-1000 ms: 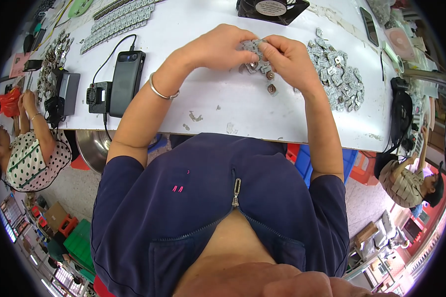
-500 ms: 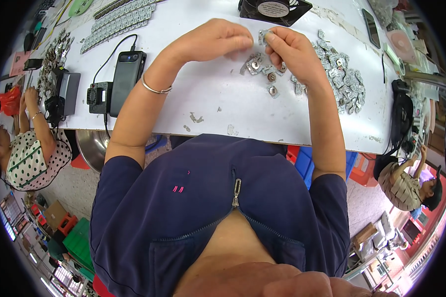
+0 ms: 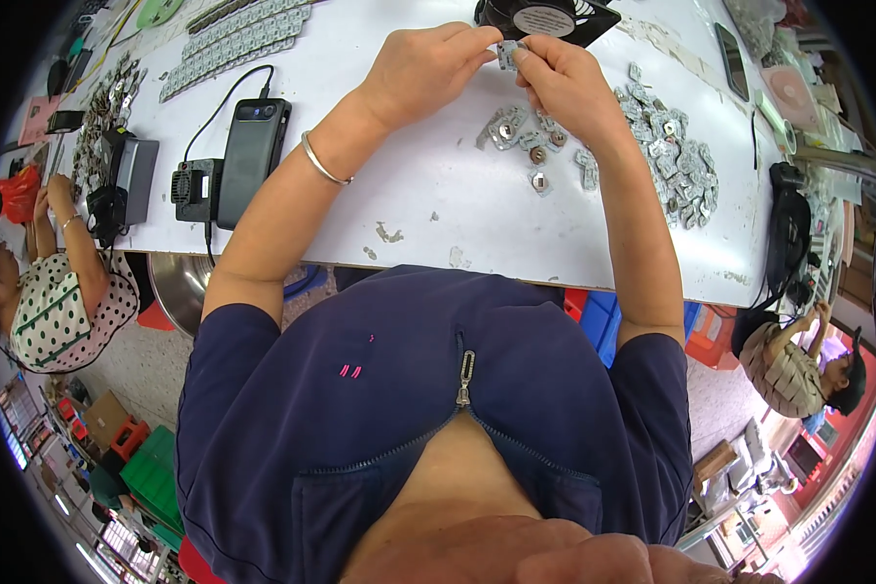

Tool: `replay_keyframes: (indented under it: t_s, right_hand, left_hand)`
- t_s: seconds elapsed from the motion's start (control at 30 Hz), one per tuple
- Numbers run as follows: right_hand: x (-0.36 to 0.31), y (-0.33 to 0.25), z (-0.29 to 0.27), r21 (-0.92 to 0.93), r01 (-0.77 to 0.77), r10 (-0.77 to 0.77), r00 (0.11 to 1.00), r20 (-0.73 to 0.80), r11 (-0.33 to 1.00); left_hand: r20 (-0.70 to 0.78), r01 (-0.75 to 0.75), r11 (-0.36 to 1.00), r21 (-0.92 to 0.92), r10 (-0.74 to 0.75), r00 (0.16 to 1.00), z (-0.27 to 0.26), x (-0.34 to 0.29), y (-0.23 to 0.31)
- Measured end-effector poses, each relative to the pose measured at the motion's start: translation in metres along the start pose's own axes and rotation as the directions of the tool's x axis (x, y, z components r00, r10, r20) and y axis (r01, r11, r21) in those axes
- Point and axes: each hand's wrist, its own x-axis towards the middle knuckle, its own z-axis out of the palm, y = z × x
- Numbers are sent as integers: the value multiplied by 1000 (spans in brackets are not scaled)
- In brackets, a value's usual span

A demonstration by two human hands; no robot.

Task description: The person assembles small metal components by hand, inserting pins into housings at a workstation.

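Between thumb and fingers, my right hand (image 3: 566,86) pinches a small silvery metal part (image 3: 507,55) above the far side of the white table. My left hand (image 3: 428,70), a bangle on its wrist, has its fingertips pressed together at the part's left edge; whether something tiny is between them is hidden. Just below the hands lie several loose metal parts (image 3: 504,129), some with a round brownish piece in them. A larger heap of similar grey parts (image 3: 686,165) spreads to the right of my right forearm.
Beyond my hands stands a black fan (image 3: 594,18). Rows of joined metal parts (image 3: 243,44) lie at the far left, near a black power bank (image 3: 253,161) with a cable. A phone (image 3: 730,58) rests at the far right. Other people sit on both sides.
My left hand has moved right and away from me, bringing its fingertips to the metal part. My right hand, still holding the part, has shifted slightly away and to the left.
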Motion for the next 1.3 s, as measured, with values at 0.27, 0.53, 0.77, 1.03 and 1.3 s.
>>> replay_keyframes:
  t_s: [0.27,0.53,0.77,1.03,1.3]
  right_hand:
    - [18,1,6,-111,109,-120,988,-98,988]
    - [28,4,9,69,63,-54,991,-121,996]
    - [4,7,15,62,49,-36,981,-191,997]
    - [-61,32,8,-138,128,-165,941,-296,982]
    - [-57,15,9,-9,252,-252,965,-78,968]
  left_hand:
    - [-66,80,996,-34,-82,994,4,6,-5]
    - [-87,247,960,-131,-260,962,1,5,9]
    - [-51,251,959,-131,-259,965,9,-5,19]
    - [450,201,961,-188,-98,888,9,-12,32]
    - [430,292,850,-438,-87,898,-3,5,38]
